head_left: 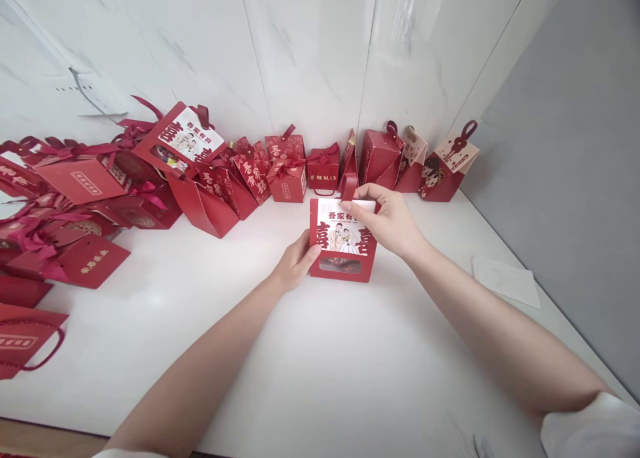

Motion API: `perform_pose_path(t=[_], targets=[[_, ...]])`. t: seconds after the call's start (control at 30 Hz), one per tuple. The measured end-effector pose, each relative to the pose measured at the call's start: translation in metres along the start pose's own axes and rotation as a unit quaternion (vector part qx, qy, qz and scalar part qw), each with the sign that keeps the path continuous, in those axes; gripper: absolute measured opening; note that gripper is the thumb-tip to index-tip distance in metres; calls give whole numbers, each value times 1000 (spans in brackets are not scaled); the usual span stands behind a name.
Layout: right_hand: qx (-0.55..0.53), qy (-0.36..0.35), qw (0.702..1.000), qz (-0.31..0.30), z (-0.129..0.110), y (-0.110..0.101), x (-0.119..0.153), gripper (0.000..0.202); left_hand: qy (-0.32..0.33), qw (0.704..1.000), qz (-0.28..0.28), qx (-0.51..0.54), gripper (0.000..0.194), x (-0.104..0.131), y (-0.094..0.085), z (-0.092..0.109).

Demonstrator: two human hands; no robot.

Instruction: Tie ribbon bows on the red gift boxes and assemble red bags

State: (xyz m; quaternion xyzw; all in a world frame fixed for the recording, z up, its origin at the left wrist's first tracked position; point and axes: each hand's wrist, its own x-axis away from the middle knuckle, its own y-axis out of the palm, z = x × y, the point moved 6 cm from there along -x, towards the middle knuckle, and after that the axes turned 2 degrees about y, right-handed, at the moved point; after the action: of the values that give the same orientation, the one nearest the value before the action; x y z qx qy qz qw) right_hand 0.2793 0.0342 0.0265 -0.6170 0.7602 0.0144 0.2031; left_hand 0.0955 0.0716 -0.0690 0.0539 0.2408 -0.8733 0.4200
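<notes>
A red gift box [343, 235] with a white printed panel, a cartoon couple and a small clear window stands upright on the white table. Its dark red loop handle sticks up from the top. My left hand [296, 261] grips the box's left side, thumb on the front edge. With thumb and fingers, my right hand [390, 218] pinches the top edge beside the loop, covering part of the printed lettering. Something dark red shows through the window, too unclear to name.
Along the tiled wall stands a row of red boxes, including a ribboned box [323, 168] and a cream-topped box [450, 165]. Many ribboned boxes [80, 175] are piled at the left. A similar windowed box [180, 141] leans on others. White paper [505, 280] lies at the right edge.
</notes>
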Motion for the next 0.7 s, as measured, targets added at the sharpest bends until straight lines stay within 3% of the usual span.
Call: perform_pose_path(t=[0.27,0.4,0.57,0.7], targets=[[66,-20,997,17,-9,-7,3,25,-11,999,-18,-35,54,-1,2,2],[18,-20,998,53,5,-3,1,29,-14,999,-6,-42,49,-3,4,0],[-135,16,986,95,59,22,5,45,-65,990,122,-16,49,-5,-12,-12],[-118,71,990,-10,96,49,14,57,-89,975,201,25,53,-3,-27,-18]])
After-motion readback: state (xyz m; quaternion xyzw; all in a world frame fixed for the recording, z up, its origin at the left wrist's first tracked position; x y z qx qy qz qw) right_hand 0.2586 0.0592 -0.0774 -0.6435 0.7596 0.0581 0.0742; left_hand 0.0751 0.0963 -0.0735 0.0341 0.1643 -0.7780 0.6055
